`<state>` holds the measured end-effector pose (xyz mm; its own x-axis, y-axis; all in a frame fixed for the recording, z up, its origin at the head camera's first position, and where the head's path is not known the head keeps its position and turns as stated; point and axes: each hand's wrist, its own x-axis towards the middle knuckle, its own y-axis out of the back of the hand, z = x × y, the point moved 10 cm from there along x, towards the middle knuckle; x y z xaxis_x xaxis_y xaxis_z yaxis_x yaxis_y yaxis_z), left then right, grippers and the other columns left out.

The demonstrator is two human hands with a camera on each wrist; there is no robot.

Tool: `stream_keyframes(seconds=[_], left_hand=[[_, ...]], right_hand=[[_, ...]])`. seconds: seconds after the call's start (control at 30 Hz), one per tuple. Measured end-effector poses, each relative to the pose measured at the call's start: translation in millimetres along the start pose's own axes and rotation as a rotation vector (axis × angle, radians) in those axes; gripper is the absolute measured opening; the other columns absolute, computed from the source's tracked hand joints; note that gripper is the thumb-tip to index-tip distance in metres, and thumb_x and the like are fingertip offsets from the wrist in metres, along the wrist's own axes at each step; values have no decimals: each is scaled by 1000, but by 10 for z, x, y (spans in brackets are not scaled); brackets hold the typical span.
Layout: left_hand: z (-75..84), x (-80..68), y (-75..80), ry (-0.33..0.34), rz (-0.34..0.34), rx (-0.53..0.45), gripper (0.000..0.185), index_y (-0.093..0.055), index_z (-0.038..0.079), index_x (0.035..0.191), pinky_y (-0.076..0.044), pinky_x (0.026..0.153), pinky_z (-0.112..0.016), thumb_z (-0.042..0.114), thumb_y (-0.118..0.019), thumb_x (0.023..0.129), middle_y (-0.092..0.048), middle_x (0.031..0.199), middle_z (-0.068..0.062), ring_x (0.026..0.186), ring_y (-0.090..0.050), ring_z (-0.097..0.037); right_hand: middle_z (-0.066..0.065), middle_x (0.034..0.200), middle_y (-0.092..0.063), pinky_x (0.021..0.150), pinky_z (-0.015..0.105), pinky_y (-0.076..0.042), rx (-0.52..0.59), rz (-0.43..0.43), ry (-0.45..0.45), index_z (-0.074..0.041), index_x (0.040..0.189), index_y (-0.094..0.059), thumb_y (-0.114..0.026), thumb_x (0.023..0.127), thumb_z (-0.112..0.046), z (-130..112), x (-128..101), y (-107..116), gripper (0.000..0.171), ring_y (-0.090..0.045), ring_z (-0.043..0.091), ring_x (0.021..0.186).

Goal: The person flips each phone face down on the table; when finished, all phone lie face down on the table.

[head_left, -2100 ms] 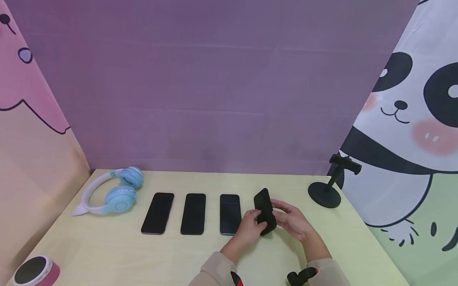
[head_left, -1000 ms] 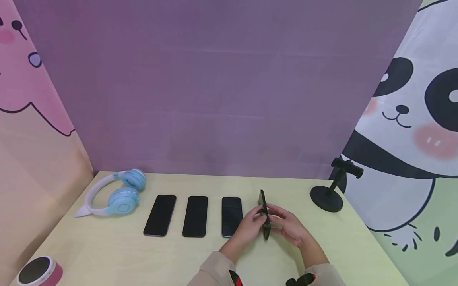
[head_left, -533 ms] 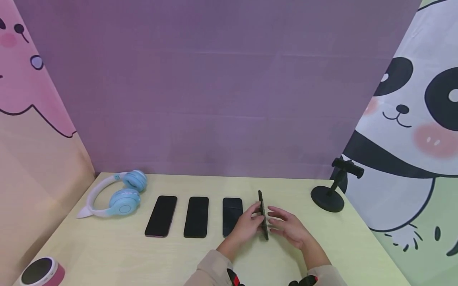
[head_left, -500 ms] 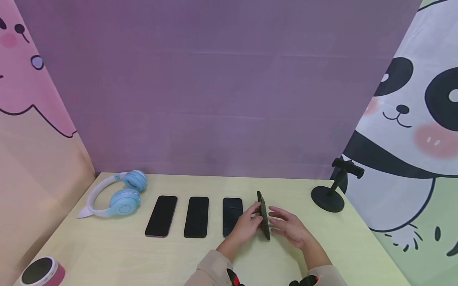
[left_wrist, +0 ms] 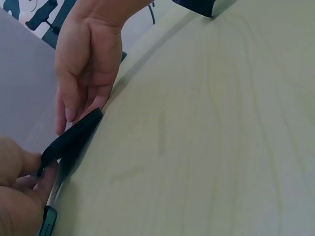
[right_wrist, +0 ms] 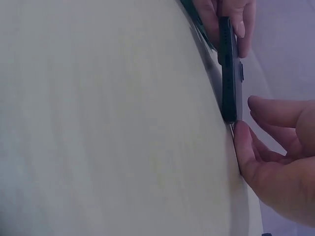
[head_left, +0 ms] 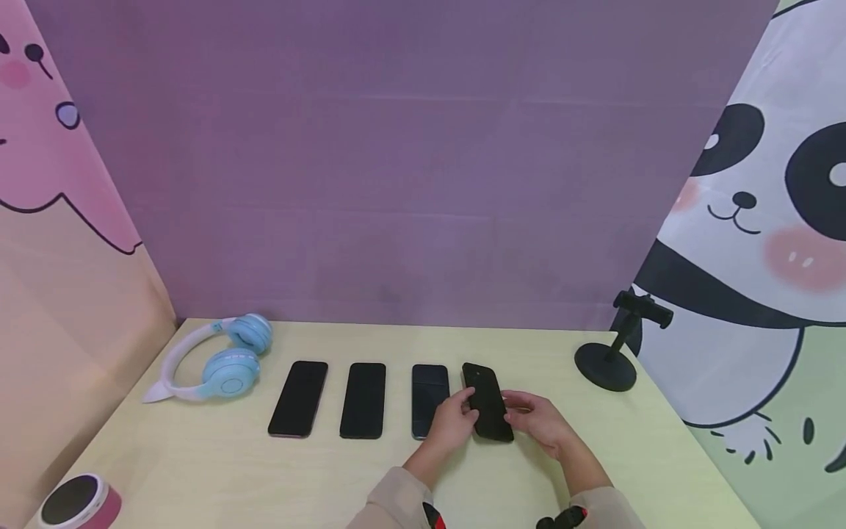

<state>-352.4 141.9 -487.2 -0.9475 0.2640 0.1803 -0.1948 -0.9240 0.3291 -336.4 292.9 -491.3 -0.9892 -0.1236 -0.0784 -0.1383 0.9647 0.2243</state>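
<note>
We are holding a black phone between both hands at the right end of a row of three dark phones that are lying flat on the pale wooden table. Our left hand is pinching its left long edge with curled fingers, and our right hand is meeting its right long edge with thumb and fingertips. The phone's long axis is running away from us toward the purple back wall, leaning slightly to the left at its far end, roughly parallel to the neighbouring phones. In the wrist views it is sitting tilted, one long edge down near the table and the other raised. Blue headphones are lying well to the left, and a black stand is standing to the right.
</note>
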Motion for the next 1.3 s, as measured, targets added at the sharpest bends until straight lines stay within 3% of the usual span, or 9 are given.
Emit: stream_keyframes(seconds=[0.17,0.33,0.57,0.87,1.1,1.3], left_hand=[[67,-27,6,9,44,112,37,-57,-8,127,-52,83,-39,-5,-61,90,-66,103,-18,93,-63,-26],[69,-48,-16,10,66,164,38,-56,-11,127,-46,95,-45,-8,-60,89,-61,120,-24,113,-58,-35],[36,-33,-63,57,5,227,41,-55,-9,130,-44,98,-45,-5,-60,89,-59,125,-24,119,-54,-37],[12,-59,-165,117,-25,223,43,-53,-9,132,-40,101,-46,-4,-61,90,-50,137,-24,125,-48,-39],[21,-75,-190,133,-6,271,43,-55,-10,130,-41,100,-46,-6,-61,88,-49,138,-24,124,-45,-43],[-1,-40,-240,124,-48,339,43,-55,-9,130,-43,99,-43,-4,-63,89,-48,140,-22,123,-46,-41]], right_hand=[[29,118,-56,84,32,-53,-83,45,-13,19,130,-48,-63,87,12,11,25,29,46,-59,34,105],[23,113,-59,82,34,-52,-189,97,-48,16,127,-54,-68,83,12,8,31,50,46,-57,34,103],[17,107,-60,76,32,-52,-290,124,-75,12,125,-58,-68,81,14,-19,25,57,45,-56,28,95],[17,108,-60,76,33,-52,-317,125,-97,10,126,-58,-67,82,14,15,6,93,45,-56,28,96],[18,109,-59,76,33,-51,-323,114,-104,11,128,-56,-67,83,14,11,4,77,47,-56,28,96],[21,113,-58,79,35,-50,-328,119,-97,11,129,-56,-66,83,14,-32,-11,78,47,-55,31,99]])
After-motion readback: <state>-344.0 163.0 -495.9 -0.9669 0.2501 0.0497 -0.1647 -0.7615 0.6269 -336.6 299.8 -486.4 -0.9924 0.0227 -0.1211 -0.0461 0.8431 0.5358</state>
